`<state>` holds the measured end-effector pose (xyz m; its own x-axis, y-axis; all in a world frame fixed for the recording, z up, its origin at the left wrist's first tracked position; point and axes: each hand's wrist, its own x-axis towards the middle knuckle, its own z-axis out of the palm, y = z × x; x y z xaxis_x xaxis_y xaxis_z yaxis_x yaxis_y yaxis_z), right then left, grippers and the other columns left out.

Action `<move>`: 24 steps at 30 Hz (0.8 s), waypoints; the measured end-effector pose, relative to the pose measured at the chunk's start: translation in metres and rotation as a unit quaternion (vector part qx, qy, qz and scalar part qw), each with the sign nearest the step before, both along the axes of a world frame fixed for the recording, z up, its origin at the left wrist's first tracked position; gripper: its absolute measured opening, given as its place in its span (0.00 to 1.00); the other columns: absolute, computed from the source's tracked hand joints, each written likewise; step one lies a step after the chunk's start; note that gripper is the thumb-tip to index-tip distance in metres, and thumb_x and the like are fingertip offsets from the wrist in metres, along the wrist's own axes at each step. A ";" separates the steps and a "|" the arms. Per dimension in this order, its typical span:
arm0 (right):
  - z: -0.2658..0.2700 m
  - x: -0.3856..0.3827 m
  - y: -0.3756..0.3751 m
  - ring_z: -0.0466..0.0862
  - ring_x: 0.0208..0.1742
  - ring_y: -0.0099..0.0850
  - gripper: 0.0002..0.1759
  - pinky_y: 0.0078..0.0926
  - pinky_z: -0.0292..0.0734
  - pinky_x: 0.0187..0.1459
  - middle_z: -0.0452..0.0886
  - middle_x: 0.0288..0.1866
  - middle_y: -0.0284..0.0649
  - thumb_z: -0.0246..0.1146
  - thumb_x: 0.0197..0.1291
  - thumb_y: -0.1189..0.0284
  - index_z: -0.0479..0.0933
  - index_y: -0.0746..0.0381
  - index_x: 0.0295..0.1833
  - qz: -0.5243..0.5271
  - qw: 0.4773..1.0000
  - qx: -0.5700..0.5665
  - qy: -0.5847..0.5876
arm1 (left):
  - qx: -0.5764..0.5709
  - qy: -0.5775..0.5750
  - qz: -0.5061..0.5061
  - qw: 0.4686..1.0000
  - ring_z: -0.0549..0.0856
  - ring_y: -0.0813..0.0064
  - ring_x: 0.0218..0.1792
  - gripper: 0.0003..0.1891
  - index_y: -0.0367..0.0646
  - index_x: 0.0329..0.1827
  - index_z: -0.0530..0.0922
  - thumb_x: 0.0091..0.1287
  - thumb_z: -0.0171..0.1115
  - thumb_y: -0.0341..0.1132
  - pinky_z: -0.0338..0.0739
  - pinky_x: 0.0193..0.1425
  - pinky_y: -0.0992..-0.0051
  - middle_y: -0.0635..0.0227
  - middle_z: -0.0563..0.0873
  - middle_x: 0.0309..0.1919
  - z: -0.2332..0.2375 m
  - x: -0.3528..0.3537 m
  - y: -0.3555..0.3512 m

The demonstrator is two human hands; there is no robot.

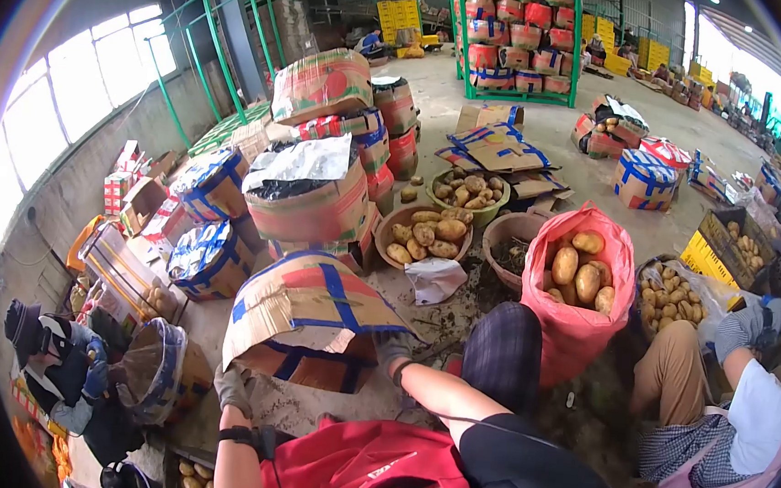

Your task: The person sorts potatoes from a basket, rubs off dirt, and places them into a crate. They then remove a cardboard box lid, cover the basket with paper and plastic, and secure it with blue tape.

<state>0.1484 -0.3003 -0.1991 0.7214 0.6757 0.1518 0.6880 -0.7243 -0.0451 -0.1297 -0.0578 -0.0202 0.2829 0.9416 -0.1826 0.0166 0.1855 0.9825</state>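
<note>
A cardboard box (pixel 299 296) with blue tape stands tilted in front of me, its open side toward my body. My left hand (pixel 234 390), in a grey glove, grips the box's lower left edge. At its right end, my right hand (pixel 391 351), also gloved, holds the cardboard edge; its fingers are partly hidden. Beyond the box, a brown basin (pixel 390 254) holds several potatoes, with a crumpled white bag (pixel 435 281) beside it. A pink sack (pixel 567 336) full of large potatoes stands to the right of my knee.
Stacked packed boxes (pixel 306 210) rise behind the box. Further back are a green basin (pixel 496 211) of potatoes and flattened cardboard (pixel 499 149). One person (pixel 60 360) sits at left, another (pixel 763 411) at right beside a potato bag (pixel 671 298).
</note>
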 end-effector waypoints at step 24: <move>0.003 0.014 0.108 0.69 0.76 0.50 0.25 0.42 0.62 0.76 0.72 0.74 0.55 0.47 0.78 0.64 0.66 0.57 0.75 0.200 0.938 0.156 0.238 | -0.045 -0.074 0.076 0.993 0.86 0.67 0.55 0.20 0.50 0.69 0.75 0.76 0.62 0.38 0.81 0.53 0.67 0.70 0.85 0.53 -0.017 0.004 0.051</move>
<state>0.1621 -0.1921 -0.1959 0.4566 0.8825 0.1125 0.7498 -0.3136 -0.5826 -0.1254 -0.0064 -0.0373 0.1696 0.9573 -0.2341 -0.1617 0.2614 0.9516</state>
